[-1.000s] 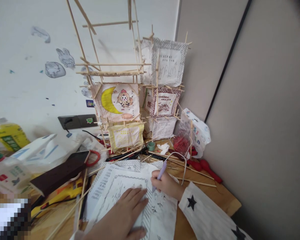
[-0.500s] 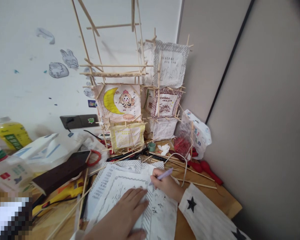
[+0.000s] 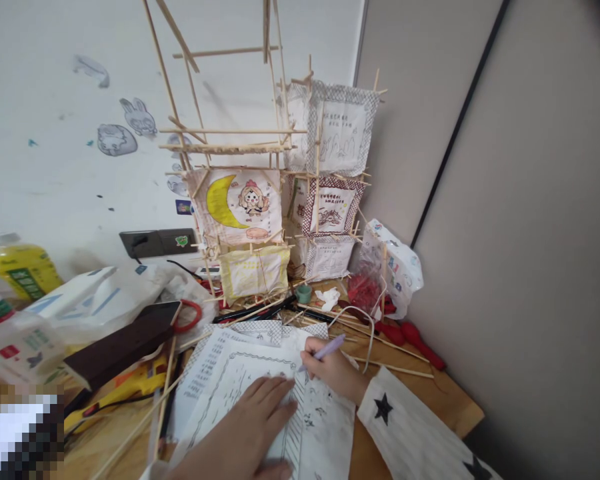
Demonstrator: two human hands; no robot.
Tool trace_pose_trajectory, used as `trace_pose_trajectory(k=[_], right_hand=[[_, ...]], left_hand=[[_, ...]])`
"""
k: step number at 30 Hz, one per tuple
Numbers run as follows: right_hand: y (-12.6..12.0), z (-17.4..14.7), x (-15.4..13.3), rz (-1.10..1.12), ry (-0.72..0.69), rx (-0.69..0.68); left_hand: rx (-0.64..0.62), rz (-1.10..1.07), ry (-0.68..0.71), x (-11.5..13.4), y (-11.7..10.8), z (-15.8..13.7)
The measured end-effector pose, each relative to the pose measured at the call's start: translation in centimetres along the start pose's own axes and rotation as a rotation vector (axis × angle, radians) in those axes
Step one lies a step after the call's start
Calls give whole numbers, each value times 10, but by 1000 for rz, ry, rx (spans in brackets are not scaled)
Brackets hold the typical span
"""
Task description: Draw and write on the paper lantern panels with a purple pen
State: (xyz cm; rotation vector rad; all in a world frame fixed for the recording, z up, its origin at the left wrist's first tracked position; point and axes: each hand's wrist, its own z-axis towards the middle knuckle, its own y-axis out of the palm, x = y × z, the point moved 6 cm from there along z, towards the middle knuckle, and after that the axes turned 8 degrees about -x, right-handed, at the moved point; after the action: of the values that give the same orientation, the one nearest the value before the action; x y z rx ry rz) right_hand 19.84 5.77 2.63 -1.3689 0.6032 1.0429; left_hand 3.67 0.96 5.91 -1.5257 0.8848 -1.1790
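A purple pen point(image 3: 331, 347) is gripped in my right hand point(image 3: 333, 371), its tip down on a white sheet of paper point(image 3: 330, 427). The sheet carries a hand-drawn double-line border, black strokes inside it, a hatched strip and small dark marks further right. My left hand point(image 3: 253, 420) lies flat on the paper with its fingers stretched out, just left of the pen. Under the top sheet, more papers stick out, one with lines of handwriting point(image 3: 203, 370) and others with crosshatched edges.
Behind the papers stand stick frames with drawn panels, one showing a yellow moon point(image 3: 225, 203). Black pens, sticks and a green cup point(image 3: 303, 293) lie before them. At left are a dark box point(image 3: 123, 343), red-handled scissors point(image 3: 189, 316), a yellow glue gun point(image 3: 130, 387) and bottles.
Hardly anything differs. The pen stays at nearly the same spot on the paper, and my left hand keeps its place.
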Motion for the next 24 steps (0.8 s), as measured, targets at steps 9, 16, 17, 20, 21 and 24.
trace_pose_trajectory(k=[9,16,17,20,21,24], right_hand=[[1,0,7,-1,20,-15],[1,-2,7,3,69,-41],[1,-2,7,3,67,-36],[-1,-2,4,-26,51,-17],[-1,-2,4,-37,53,-20],[0,-3,7,-26,95,-35]], left_hand=[[26,-25,-8,-2,2,0],[-3,-13,-20,-1,1,1],[0,-15,-22,-1,1,1],[14,-23,-14,1,-2,1],[15,-22,-10,1,-2,1],[9,-10,-11,3,-3,1]])
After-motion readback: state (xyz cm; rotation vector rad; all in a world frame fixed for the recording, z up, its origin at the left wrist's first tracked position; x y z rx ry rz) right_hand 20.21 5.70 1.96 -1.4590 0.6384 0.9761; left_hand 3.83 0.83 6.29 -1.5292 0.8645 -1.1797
